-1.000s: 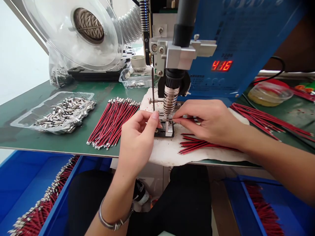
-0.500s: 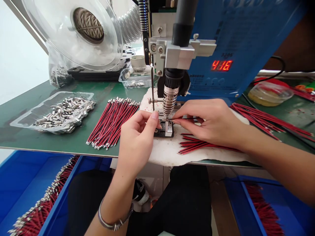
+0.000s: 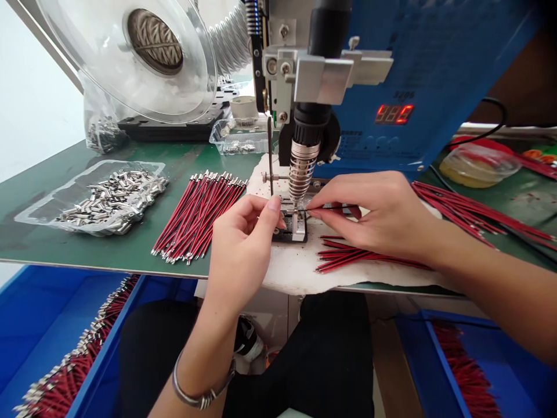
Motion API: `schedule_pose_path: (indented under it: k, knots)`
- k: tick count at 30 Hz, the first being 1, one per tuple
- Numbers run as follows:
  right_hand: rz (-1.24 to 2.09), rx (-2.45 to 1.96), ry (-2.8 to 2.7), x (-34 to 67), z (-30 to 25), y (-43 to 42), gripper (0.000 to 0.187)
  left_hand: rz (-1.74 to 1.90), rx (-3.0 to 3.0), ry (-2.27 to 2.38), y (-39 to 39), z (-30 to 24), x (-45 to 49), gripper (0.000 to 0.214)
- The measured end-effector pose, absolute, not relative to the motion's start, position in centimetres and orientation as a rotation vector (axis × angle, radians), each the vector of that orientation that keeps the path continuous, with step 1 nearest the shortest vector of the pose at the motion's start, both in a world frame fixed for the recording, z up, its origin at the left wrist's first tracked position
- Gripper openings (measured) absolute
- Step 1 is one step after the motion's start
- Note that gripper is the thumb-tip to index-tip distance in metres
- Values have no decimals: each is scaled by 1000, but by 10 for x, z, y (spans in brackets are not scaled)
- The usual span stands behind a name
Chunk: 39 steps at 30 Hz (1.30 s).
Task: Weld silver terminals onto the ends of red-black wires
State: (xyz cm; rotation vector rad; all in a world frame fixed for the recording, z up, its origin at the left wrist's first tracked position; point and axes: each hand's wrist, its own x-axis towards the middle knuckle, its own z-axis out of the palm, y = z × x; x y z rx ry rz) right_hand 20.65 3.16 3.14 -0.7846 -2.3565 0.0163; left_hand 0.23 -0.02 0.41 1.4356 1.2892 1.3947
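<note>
My right hand (image 3: 369, 212) pinches a thin black wire (image 3: 337, 208) between thumb and fingertips, its end pointing left at the small metal fixture (image 3: 298, 225). On the fixture's other side my left hand (image 3: 248, 238) is closed, thumb against forefinger; what lies between those fingertips is hidden. Right above the fixture, between both hands, comes down the soldering iron (image 3: 303, 168), wrapped in a coiled spring guard. Its tip is close to the wire's end, but I cannot tell whether they touch. Red-and-black wires (image 3: 348, 255) lie under my right hand on a white cloth (image 3: 291, 273).
Left of my hands lie a wire bundle with metal ends (image 3: 198, 217) and a clear tray (image 3: 35, 216) of metal connectors. The blue machine (image 3: 391, 145) stands behind. More wires (image 3: 461, 209) lie right. Blue bins (image 3: 104, 360) with wires sit below the table edge.
The soldering iron's clamp and upper body have risen slightly. My right hand has shifted barely to the right, while my left hand keeps its place. The red display reads differently, partly lit.
</note>
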Motion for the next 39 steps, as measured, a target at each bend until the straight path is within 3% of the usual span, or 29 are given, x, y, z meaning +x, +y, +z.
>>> schedule_pose_path:
  k: [18,24,32,39]
  knots:
    - [10,-767,-2353,207,33,30,17,1387,1442,1312,1,3,2,30]
    - [-54,-731,-2305,205,36,26,17,1552,1351,1261,-11,2,3,33]
    - [-70,-571,-2257,200,40,9,13,1258,1603,1176,-44,4,19,12]
    - [94,-550,-2238,201,40,7,11,1305,1522,1069,-42,6,36,28]
